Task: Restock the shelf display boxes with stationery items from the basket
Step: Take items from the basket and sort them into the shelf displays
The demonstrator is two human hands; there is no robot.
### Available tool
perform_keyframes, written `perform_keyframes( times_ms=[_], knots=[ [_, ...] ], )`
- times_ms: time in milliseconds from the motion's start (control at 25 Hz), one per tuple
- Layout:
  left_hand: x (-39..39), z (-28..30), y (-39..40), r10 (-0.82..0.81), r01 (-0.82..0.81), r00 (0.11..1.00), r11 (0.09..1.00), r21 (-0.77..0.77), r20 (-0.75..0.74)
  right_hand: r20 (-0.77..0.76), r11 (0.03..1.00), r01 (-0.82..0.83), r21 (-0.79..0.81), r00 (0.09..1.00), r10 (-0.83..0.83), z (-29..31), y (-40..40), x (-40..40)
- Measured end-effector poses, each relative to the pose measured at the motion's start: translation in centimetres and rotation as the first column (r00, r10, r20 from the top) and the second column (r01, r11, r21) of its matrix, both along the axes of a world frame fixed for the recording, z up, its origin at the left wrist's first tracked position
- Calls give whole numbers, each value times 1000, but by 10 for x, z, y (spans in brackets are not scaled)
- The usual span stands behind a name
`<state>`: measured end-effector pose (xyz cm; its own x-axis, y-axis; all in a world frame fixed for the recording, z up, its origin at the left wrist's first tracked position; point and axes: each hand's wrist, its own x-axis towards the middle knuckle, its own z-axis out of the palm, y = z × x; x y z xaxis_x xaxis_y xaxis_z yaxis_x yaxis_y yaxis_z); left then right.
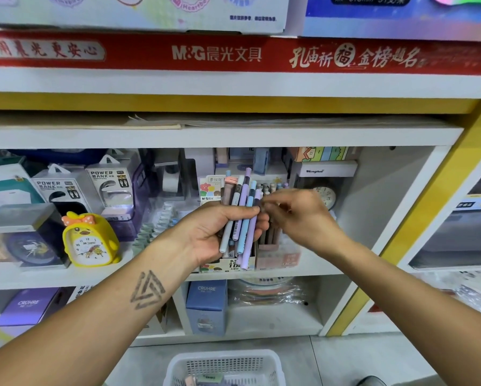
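Bright, even light; bowed wide-angle edges (motion blur on right hand (297,215)).

head view, close, down toward shelf (261,275)

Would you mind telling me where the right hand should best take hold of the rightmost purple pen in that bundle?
Probably by its upper barrel, coming in from the right. The left hand grips the pens around their middles, so only the ends are free. The purple pen lies at the open, fingertip edge of the fan, leaning up and right, where the right hand already reaches. Pinch there and draw it upward along its length.
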<state>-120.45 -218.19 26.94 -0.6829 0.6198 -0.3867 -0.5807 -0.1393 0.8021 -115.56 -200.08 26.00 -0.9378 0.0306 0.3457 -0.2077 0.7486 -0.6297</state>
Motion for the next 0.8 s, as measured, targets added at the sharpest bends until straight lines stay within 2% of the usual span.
perform_keyframes(
  times_ms=[80,120,240,320,360,400,480,560,600,680,800],
  knots=[
    [3,0,4,-22,22,1000,1000,-2,-18,157,901,76,-426,988,-9,10,2,1],
    [5,0,6,-38,38,999,999,2,-21,208,851,85,-518,978,29,14,4,3],
    [10,0,16,-96,96,995,995,37,-11,243,741,97,-665,966,92,19,11,8],
    [9,0,21,-103,102,994,994,49,25,194,609,149,-779,981,8,25,26,7],
    [7,0,22,-87,85,995,996,39,41,154,579,172,-797,985,-81,28,36,6],
    [5,1,23,-59,58,997,998,17,46,107,600,193,-776,979,-175,31,45,5],
    [2,1,23,-3,4,1000,999,-49,19,2,744,237,-625,953,-302,29,59,5],
    [1,1,21,9,-9,1000,996,-84,-3,-86,898,246,-366,952,-295,19,60,6],
    [1,1,21,2,-1,1000,997,-81,2,-98,941,244,-235,957,-272,12,59,7],
    [2,0,20,-20,22,999,998,-59,32,-61,972,232,-32,970,-234,-1,56,6],
    [3,-2,21,-64,66,997,997,-32,52,-37,970,185,159,983,-181,-13,53,4]
  ],
)
